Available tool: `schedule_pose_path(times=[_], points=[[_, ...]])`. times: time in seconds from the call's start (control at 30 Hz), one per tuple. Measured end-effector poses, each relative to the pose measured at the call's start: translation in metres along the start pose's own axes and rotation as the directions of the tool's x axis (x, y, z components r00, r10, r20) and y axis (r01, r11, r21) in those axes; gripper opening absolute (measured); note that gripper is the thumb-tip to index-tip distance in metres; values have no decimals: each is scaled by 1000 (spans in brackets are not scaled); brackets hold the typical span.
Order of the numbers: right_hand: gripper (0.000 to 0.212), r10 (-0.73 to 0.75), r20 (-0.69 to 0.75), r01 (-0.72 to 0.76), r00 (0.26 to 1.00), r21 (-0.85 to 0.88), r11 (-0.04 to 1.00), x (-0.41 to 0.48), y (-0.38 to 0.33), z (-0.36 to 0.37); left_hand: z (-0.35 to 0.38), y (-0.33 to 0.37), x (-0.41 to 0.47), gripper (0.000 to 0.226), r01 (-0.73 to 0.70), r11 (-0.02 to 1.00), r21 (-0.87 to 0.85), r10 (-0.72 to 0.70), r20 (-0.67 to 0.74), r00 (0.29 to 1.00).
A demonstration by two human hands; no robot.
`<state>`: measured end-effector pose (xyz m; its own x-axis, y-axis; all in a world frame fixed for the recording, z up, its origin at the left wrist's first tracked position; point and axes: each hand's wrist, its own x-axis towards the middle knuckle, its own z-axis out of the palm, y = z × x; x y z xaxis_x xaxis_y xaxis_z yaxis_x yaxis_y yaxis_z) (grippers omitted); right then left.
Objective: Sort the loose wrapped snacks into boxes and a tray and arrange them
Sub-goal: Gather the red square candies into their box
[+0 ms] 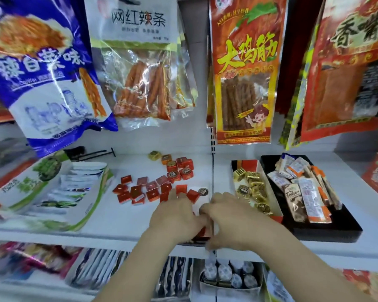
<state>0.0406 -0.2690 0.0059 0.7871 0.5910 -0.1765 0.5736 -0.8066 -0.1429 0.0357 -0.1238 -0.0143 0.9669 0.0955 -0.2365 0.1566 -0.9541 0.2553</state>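
Two hands meet at the near middle of the white shelf (pixel 118 223). Left hand (pixel 175 216): palm down, fingers bent over the nearest red wrapped snacks (pixel 138 192); whether it grasps one, I cannot tell. Right hand (pixel 231 216): just beside the left, fingers curved toward it, thumb low at the shelf's near edge. A small red-and-dark box (pixel 202 235) shows only as a sliver between the two hands. Grasped or merely touched: cannot tell.

Red snacks lie loose in a band left of and just beyond the left hand, some touching. A second cluster of red and orange squares (pixel 179 168) lies farther back. One gold square (pixel 154 155) lies at its far left.

Right of the hands: narrow open box (pixel 244 165) holding gold-wrapped pieces (pixel 251 186). Touching its right side: black tray (pixel 336 223) with long stick-shaped packets (pixel 310 192) heaped in it.

Far left on the shelf: open carton (pixel 92 205) of white-and-green sachets, tilted.

Above: hanging snack bags, a blue one (pixel 42 73) at left, a red-and-yellow one (pixel 244 68) right of centre.

Below: small foil-lidded cups (pixel 227 273) on the lower shelf.
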Motion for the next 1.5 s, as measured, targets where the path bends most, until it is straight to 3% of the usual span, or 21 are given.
schedule_pose_path(times=[0.17,0.27,0.47,0.7,0.9,1.03,1.1,1.17,1.33,1.4,1.5], points=[[50,2,-45,-2,999,11,1000,11,-6,6,-25,-43,8,57,-154,959,-239,124,-137,983],[38,-7,-32,7,999,-5,1000,13,-5,5,-32,-64,23,59,-187,970,-155,144,-251,957],[31,-21,-36,22,999,22,1000,19,-7,2,-15,-68,41,72,-111,984,141,131,-143,981],[30,4,23,-6,1000,78,997,19,-9,0,-11,-81,42,68,-73,981,181,103,-165,981],[34,55,119,-70,991,126,990,17,-3,-15,-20,-80,41,68,-88,965,247,112,-87,990],[34,49,-97,-29,994,194,981,28,-12,-17,-29,-92,37,62,-114,989,98,114,6,993],[36,7,-214,52,977,269,962,43,-26,-14,-29,-110,35,71,-71,997,-26,70,-57,996],[44,-51,-243,125,969,297,947,59,-44,-10,-30,-126,33,74,-49,993,-107,33,-149,988],[75,-67,22,66,998,27,997,92,-62,4,-24,-133,27,60,-77,994,-77,65,-158,985],[76,-23,85,25,996,-24,999,100,-63,8,-21,-132,27,53,-102,993,-61,90,-170,981],[66,-1,61,4,998,-55,998,107,-68,11,-22,-132,25,42,-117,991,-62,104,-186,977]])
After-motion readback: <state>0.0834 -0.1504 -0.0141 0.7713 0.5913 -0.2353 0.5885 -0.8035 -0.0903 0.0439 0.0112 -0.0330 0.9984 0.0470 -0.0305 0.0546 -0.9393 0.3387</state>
